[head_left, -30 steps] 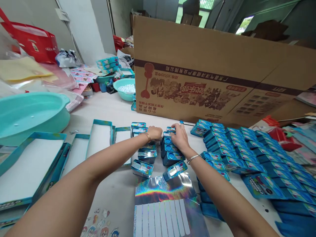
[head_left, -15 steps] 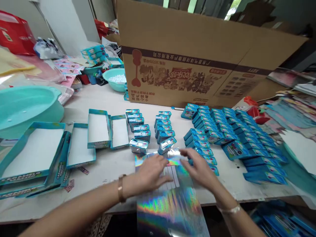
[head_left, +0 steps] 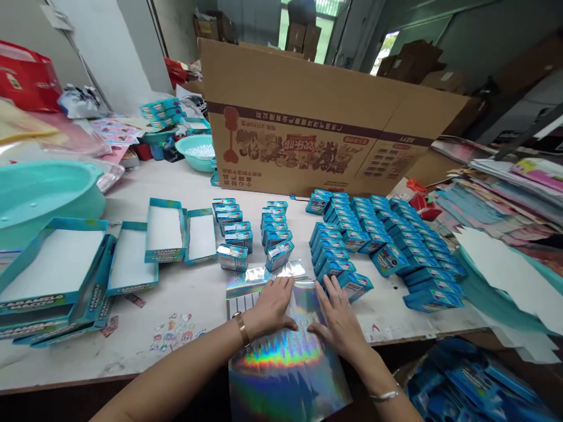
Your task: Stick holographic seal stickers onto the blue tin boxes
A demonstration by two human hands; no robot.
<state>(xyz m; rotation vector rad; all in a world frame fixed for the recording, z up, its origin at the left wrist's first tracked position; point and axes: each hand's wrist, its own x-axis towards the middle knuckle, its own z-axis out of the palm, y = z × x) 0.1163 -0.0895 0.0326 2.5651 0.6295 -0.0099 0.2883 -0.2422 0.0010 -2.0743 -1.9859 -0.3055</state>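
A shiny holographic sheet (head_left: 281,363) lies at the table's near edge and hangs over it. My left hand (head_left: 272,305) rests flat on it, fingers stretched out, a bracelet on the wrist. My right hand (head_left: 338,319) lies flat on the same sheet just to the right, fingers spread. Just beyond the sheet stand two short rows of small blue boxes (head_left: 275,231). A larger spread of the same small blue boxes (head_left: 378,240) covers the table to the right.
Open blue display trays (head_left: 165,231) lie at left beside a teal basin (head_left: 44,193). A big cardboard carton (head_left: 316,135) stands behind the boxes. A small teal bowl (head_left: 196,153) sits far left. Papers are stacked at right, and sticker scraps (head_left: 173,334) lie near the edge.
Both hands came back from the two box rows to the holographic sheet and now press flat on it. The view pulled back from the table.
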